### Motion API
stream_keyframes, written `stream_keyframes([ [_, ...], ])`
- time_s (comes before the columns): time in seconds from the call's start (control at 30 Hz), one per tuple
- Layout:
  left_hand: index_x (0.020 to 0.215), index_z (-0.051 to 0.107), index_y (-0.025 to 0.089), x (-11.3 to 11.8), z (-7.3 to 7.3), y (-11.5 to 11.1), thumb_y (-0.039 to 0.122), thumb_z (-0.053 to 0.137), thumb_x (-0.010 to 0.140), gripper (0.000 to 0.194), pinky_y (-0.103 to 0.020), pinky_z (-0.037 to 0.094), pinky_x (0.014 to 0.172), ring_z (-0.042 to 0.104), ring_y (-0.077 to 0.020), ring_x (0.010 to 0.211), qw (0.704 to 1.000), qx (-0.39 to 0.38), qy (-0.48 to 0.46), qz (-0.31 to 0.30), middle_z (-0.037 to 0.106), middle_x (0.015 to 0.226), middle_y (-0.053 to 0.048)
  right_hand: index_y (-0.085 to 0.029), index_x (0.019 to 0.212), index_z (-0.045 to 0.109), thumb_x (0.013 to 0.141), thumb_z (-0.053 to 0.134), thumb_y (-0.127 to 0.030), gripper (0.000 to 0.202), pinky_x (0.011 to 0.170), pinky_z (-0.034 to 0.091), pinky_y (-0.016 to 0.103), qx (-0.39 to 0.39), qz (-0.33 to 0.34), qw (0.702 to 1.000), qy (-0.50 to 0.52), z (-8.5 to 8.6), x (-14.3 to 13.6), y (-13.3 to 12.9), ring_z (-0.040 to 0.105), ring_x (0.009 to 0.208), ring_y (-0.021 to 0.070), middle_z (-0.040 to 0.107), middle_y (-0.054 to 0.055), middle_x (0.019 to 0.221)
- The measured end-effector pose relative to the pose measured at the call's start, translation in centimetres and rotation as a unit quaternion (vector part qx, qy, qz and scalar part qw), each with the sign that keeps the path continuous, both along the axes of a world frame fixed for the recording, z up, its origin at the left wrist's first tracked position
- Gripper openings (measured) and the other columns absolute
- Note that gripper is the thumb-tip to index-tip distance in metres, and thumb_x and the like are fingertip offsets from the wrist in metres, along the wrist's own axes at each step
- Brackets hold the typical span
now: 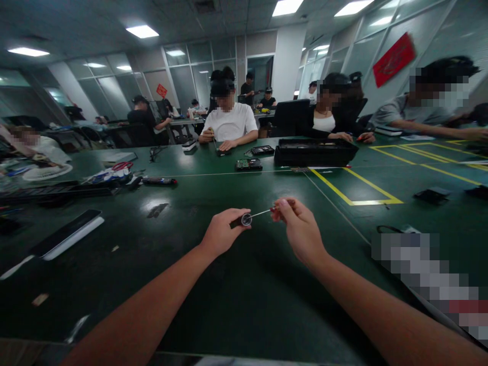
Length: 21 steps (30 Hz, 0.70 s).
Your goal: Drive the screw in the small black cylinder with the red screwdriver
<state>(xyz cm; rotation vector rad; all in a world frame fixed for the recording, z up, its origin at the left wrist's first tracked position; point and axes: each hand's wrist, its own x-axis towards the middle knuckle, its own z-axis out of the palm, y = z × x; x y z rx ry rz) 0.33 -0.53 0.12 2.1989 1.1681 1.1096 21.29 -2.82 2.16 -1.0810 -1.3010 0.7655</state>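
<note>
A wide green table (pixel 209 192) stretches before me. At far right hangs a red banner (pixel 394 59); its dark marks are too blurred for reading. On the table's far side stands a black box (pixel 316 156). Near the middle, the left hand (pixel 223 231) grasps a small dark cylinder (pixel 246 219) above the table; the right hand (pixel 299 223) pinches a slim tool (pixel 261 213), its shaft reaching the cylinder's round end.

Dark cylinder (pixel 246 219), pale-rimmed round end toward camera. Thin metal rod (pixel 261 213), red at outer end, extends right of cylinder, slanting slightly up, tip at round end.
</note>
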Motion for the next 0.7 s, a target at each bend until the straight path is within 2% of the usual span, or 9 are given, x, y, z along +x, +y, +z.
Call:
stream_keyframes([
  [0.07, 0.121, 0.07, 0.023, 0.0, 0.1, 0.1, 0.019, 0.076, 0.083, 0.038, -0.039, 0.051, 0.102, 0.066, -0.022, 0.111, 1.0, -0.003, 0.005, 0.02, 0.073, 0.119, -0.005, -0.021, 0.086, 0.058, 0.093, 0.054, -0.046, 0.027, 0.067, 0.054, 0.037, -0.033, -0.007, 0.995, 0.094, -0.5, 0.4, 0.9, 0.061, 0.064, 0.0171, 0.063, 0.002, 0.074],
  [0.13, 0.121, 0.07, 0.023, -0.1, 0.1, 0.2, 0.019, 0.076, 0.083, 0.039, -0.038, 0.052, 0.098, 0.068, -0.0215, 0.106, 0.999, -0.022, 0.014, 0.032, 0.073, 0.115, -0.005, -0.021, 0.088, 0.059, 0.093, 0.056, -0.046, 0.026, 0.068, 0.053, 0.036, -0.024, -0.026, 0.995, 0.094, -0.7, 0.7, 1.2, 0.06, 0.066, 0.0169, 0.063, 0.001, 0.076],
  [0.27, 0.121, 0.07, 0.024, -0.1, -0.1, 0.3, 0.021, 0.077, 0.082, 0.039, -0.037, 0.053, 0.095, 0.069, -0.0207, 0.102, 0.999, -0.038, 0.016, 0.023, 0.074, 0.113, -0.003, -0.02, 0.096, 0.061, 0.096, 0.053, -0.047, 0.028, 0.072, 0.051, 0.036, 0.001, -0.014, 1.0, 0.015, -0.7, 0.4, 0.6, 0.063, 0.074, 0.018, 0.065, 0.002, 0.081],
  [0.53, 0.122, 0.07, 0.026, 0.0, -0.4, 0.1, 0.024, 0.079, 0.081, 0.043, -0.039, 0.053, 0.098, 0.069, -0.0228, 0.108, 0.999, -0.045, 0.004, 0.012, 0.074, 0.118, -0.004, -0.02, 0.098, 0.062, 0.098, 0.051, -0.044, 0.026, 0.072, 0.054, 0.035, 0.043, -0.003, 0.995, -0.092, -0.3, -0.2, -0.4, 0.068, 0.077, 0.0195, 0.07, 0.005, 0.085],
  [0.7, 0.122, 0.07, 0.025, 0.1, -0.4, 0.0, 0.023, 0.079, 0.08, 0.043, -0.041, 0.054, 0.1, 0.069, -0.0236, 0.109, 0.997, -0.068, -0.018, 0.016, 0.074, 0.118, -0.004, -0.021, 0.086, 0.066, 0.092, 0.061, -0.046, 0.027, 0.059, 0.048, 0.031, 0.073, -0.041, 0.968, -0.237, 0.6, 0.1, -1.0, 0.066, 0.062, 0.0179, 0.07, 0.002, 0.07],
])
